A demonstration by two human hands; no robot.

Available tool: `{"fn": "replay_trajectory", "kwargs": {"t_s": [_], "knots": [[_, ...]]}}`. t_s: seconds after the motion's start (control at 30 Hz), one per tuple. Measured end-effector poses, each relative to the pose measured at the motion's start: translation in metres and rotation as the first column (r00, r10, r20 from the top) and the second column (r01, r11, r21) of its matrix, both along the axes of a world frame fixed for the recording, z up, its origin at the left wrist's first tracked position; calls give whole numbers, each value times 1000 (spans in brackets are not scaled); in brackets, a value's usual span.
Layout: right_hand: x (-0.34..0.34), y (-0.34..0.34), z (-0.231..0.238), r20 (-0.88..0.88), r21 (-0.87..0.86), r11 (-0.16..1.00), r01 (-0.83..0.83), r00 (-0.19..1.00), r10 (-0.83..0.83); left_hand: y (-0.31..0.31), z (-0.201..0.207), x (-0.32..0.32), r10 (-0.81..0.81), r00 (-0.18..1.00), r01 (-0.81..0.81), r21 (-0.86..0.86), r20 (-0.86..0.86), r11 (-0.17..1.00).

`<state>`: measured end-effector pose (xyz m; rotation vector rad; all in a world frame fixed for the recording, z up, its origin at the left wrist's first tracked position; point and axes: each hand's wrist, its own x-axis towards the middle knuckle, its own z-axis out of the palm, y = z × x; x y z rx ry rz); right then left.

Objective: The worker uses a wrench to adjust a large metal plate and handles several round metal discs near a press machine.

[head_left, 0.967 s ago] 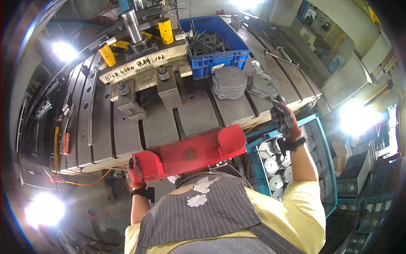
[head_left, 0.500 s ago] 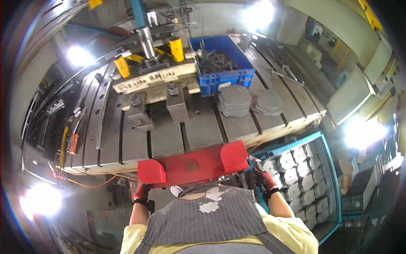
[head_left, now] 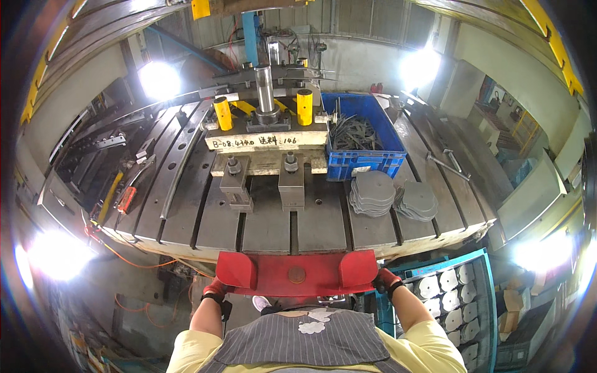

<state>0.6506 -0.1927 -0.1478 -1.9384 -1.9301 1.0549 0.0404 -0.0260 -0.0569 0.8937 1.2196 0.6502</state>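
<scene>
In front of me stands a red control panel (head_left: 318, 271) with a round brownish disc at its middle and a raised curved red guard at each end. My left hand (head_left: 215, 288), in a red glove with a dark cuff, is against the panel's left end. At the right end is my right hand (head_left: 388, 280), gloved in red and black, beside the right guard. The fingers of both hands are mostly hidden by the guards, so their grip does not show. Beyond the panel, a die set (head_left: 267, 140) with a steel post and yellow cylinders sits on the slotted steel press bed (head_left: 323, 227).
A blue crate (head_left: 367, 163) of metal scrap stands right of the die. Two stacks of flat grey plates (head_left: 373, 194) lie before it. A teal-framed bin (head_left: 491, 286) holds rows of stacked discs at lower right. An orange-handled tool (head_left: 126, 200) lies on the bed's left side.
My view has levelled and shifted, so the bed and panel sit lower. My right hand has come from beside the bin up to the panel's right end. The left stays by its end.
</scene>
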Motion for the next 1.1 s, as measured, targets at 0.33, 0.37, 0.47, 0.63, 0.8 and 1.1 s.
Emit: {"fn": "replay_trajectory", "kwargs": {"t_s": [0.33, 0.37, 0.47, 0.63, 0.8, 1.1], "knots": [[6, 7, -29, 289, 20, 991, -135, 949, 123, 4, -22, -14, 7, 1000, -6, 60, -17, 998], [0, 7, -22, 280, 19, 991, -133, 952, 122, 4, -29, -20, -41, 994, 53, 121, -99, 991], [-13, 10, 13, 386, 153, 942, -297, 896, 220, -1, -35, -17, 110, 983, -105, -45, 145, 994], [-9, 2, 13, 142, 138, 987, -80, 988, 60, 9, -58, -30, -93, 996, 94, 119, -20, 988], [-3, 8, -12, -57, 268, 962, -48, 996, 65, 22, -109, -65, 162, 954, -113, -197, 252, 974], [-14, 0, 7, 141, -69, 997, 44, 989, -34, 5, -45, -18, -17, 991, 19, -17, 131, 1000]]}}
